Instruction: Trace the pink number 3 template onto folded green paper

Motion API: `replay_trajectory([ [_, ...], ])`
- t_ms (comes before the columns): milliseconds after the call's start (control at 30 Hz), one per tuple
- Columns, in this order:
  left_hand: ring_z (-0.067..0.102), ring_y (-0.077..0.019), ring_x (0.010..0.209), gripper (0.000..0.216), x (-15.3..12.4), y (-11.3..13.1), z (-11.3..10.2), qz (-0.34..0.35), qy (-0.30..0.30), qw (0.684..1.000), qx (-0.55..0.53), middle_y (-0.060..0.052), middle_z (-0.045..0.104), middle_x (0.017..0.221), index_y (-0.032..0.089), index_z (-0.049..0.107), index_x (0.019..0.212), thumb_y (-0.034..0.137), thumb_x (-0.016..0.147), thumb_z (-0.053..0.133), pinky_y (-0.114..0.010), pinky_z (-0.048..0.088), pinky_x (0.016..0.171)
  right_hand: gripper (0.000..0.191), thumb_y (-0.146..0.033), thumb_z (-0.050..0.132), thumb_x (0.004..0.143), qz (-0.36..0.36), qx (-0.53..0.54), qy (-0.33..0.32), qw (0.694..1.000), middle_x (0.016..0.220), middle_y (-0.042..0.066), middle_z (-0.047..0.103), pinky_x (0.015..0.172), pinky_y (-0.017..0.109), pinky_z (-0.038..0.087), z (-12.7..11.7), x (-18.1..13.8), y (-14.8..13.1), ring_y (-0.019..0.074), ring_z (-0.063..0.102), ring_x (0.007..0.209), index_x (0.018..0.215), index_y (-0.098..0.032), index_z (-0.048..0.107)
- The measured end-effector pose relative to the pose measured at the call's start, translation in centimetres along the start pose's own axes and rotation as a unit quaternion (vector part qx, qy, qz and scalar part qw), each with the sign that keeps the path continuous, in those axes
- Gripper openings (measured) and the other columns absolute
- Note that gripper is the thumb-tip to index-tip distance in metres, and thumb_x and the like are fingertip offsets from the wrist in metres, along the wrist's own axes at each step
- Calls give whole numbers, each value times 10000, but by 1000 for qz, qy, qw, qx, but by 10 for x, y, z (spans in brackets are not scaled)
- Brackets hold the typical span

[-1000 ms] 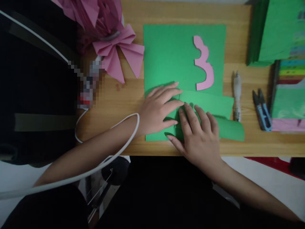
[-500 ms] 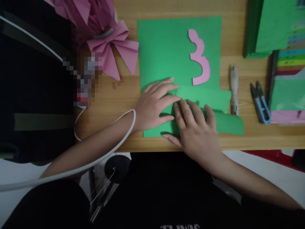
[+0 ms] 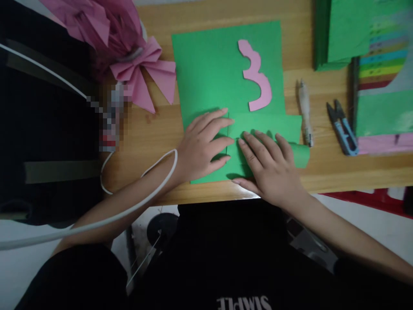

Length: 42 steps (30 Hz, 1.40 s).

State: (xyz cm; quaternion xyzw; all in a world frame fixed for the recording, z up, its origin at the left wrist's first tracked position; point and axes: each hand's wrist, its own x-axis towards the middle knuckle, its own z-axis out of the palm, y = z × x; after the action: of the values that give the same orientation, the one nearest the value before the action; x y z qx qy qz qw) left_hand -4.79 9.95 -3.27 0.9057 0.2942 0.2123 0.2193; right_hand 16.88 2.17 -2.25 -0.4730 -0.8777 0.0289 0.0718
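A large green paper sheet (image 3: 206,73) lies flat near the table's front edge. On its right part rests a pink paper cutout (image 3: 265,88) with a scalloped, wavy outline. Across the sheet's lower right lies a smaller green paper strip (image 3: 264,125), its lower right end curling up past the sheet's side. My left hand (image 3: 204,144) rests with spread fingers at the strip's left edge. Flat on the strip, my right hand (image 3: 274,170) has its fingers apart and its thumb stretched toward the left. A white cable (image 3: 161,189) loops over my left forearm.
To the right lie a pen (image 3: 305,110) and blue-handled thread snips (image 3: 343,129). A green paper stack (image 3: 345,34) and a packet of coloured paper (image 3: 380,107) sit at far right. A pink paper bow (image 3: 150,71) is at the left. The table edge (image 3: 206,196) is close.
The view has shifted, so the table items appear further left. My right hand has slid rightward along the strip, away from my left hand, and the curled end looks shorter.
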Motion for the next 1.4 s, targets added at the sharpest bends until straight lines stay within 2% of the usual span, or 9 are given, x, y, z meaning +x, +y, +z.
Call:
replay_trajectory([
  [133, 444, -347, 1356, 226, -2, 4, 2, 16, 12, 998, 52, -136, 580, 1349, 164, 673, 1067, 265, 870, 627, -565, 386, 1076, 766, -590, 326, 968, 9, 12, 8, 1000, 1454, 227, 488, 1115, 558, 267, 2, 0, 0, 350, 403, 1357, 1487, -26, 337],
  [300, 506, -368, 1283, 291, -3, -3, 5, 70, 56, 990, 108, -147, 627, 1287, 185, 677, 1068, 404, 890, 608, -563, 481, 983, 774, -599, 326, 964, 17, 14, 6, 1000, 1468, 218, 477, 1115, 565, 265, 5, 1, -1, 350, 401, 1355, 1490, -32, 327],
  [567, 418, -410, 1337, 320, -7, -11, 7, 46, 26, 998, 43, -116, 578, 1355, 250, 644, 1144, 440, 896, 576, -660, 377, 1007, 740, -582, 325, 968, 33, 9, 3, 999, 1478, 200, 473, 1128, 542, 244, 6, 0, -4, 342, 395, 1359, 1454, -29, 394],
  [667, 436, -396, 1328, 304, -8, -11, 9, 54, 39, 996, 64, -100, 582, 1344, 267, 643, 1155, 410, 898, 569, -642, 403, 985, 757, -597, 305, 966, 39, 8, -6, 999, 1474, 207, 475, 1132, 539, 238, 4, 1, -6, 342, 391, 1363, 1446, -20, 403],
  [800, 481, -367, 1300, 267, -7, -7, 9, 58, 48, 990, 119, -110, 602, 1307, 219, 666, 1108, 365, 912, 558, -584, 466, 968, 779, -602, 304, 964, 34, -1, -1, 999, 1460, 233, 480, 1128, 538, 235, 3, 2, -9, 347, 403, 1349, 1440, 8, 398],
  [933, 503, -361, 1284, 302, -5, -3, 6, 68, 47, 987, 136, -133, 616, 1294, 195, 675, 1099, 411, 910, 584, -551, 481, 966, 795, -612, 300, 961, 34, -12, 8, 999, 1460, 233, 479, 1128, 528, 230, 5, 2, -11, 345, 406, 1348, 1454, 7, 372],
  [1067, 486, -379, 1306, 340, -4, 2, 0, 42, 7, 990, 134, -166, 602, 1317, 132, 684, 1115, 395, 919, 592, -550, 454, 1008, 802, -623, 304, 956, 36, -16, 14, 999, 1452, 230, 490, 1129, 519, 230, 6, 2, -13, 346, 424, 1337, 1434, 13, 403],
  [1200, 471, -390, 1325, 354, -3, 7, -5, 37, -18, 989, 142, -173, 586, 1348, 125, 676, 1149, 386, 942, 555, -553, 421, 1034, 818, -644, 309, 945, 53, -16, 17, 998, 1443, 233, 500, 1121, 544, 233, 6, 5, -18, 363, 438, 1320, 1404, 20, 443],
  [1400, 483, -379, 1321, 330, 0, 16, -7, 58, -24, 980, 190, -191, 596, 1340, 61, 649, 1143, 307, 956, 532, -510, 378, 1071, 824, -653, 269, 949, 69, -32, 22, 997, 1421, 240, 521, 1100, 550, 256, 6, 14, -29, 360, 456, 1305, 1378, 20, 475],
])
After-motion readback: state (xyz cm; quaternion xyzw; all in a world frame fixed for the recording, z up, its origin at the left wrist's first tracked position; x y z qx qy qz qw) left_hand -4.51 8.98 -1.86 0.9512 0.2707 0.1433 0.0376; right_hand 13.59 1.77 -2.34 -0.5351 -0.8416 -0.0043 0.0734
